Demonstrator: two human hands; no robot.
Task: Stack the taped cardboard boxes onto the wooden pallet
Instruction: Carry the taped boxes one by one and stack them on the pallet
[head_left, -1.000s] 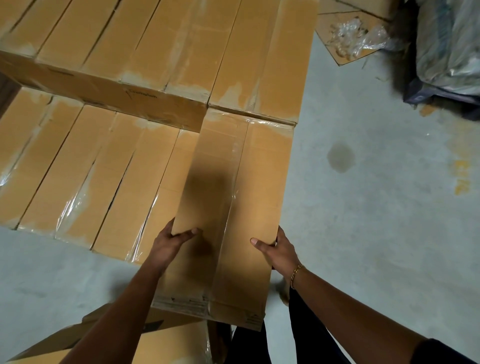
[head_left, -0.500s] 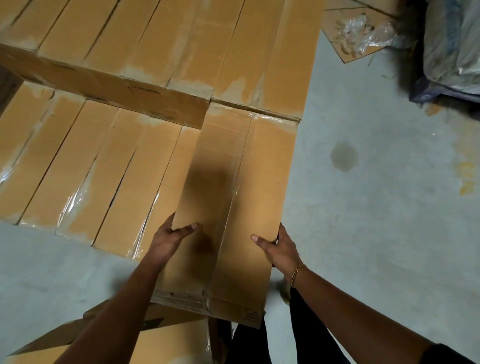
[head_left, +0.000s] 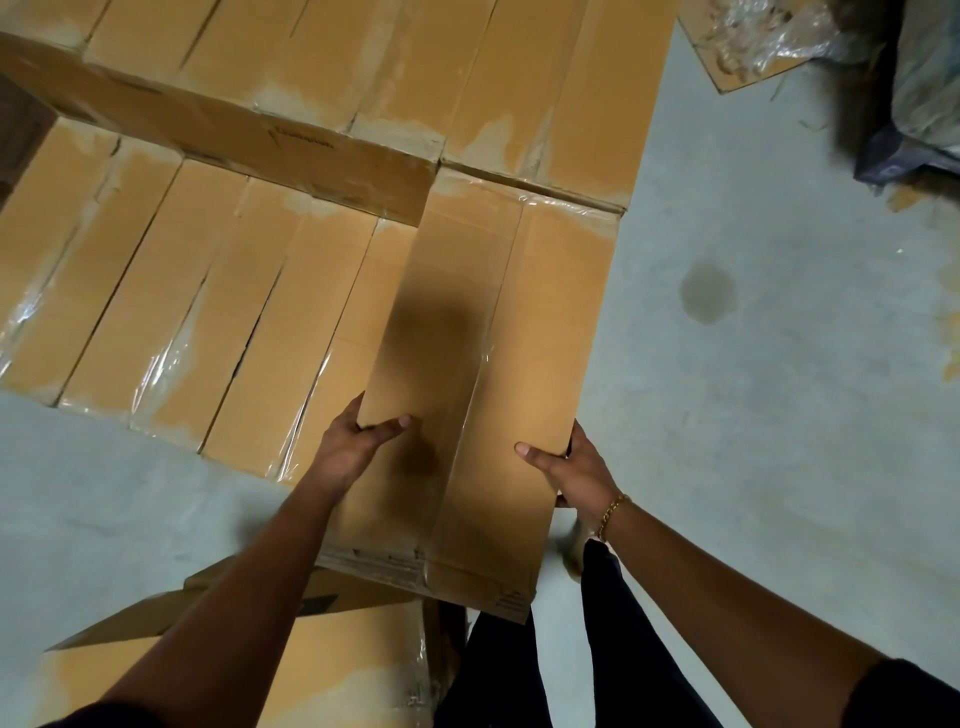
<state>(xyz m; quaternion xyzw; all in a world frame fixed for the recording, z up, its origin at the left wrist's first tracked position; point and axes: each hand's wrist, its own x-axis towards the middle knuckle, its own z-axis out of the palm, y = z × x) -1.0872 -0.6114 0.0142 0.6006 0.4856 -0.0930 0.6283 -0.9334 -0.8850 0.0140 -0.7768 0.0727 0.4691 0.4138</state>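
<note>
both hands grip long box (head_left: 498, 364) | far end on stacked boxes (head_left: 218, 291)

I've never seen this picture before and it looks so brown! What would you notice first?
First, the long taped cardboard box in the middle, gripped by the left hand and right hand at its sides. Then the rows of taped boxes filling the upper left, a gold bracelet on the right wrist, and a dark stain on the grey floor at right.

Fingers of the left hand (head_left: 353, 447) and right hand (head_left: 576, 473) lay hidden past the sides of the held box (head_left: 483, 364). The print (head_left: 511, 598) on its near end was too small to read. The upper boxes (head_left: 363, 62) ran off the top edge.
</note>
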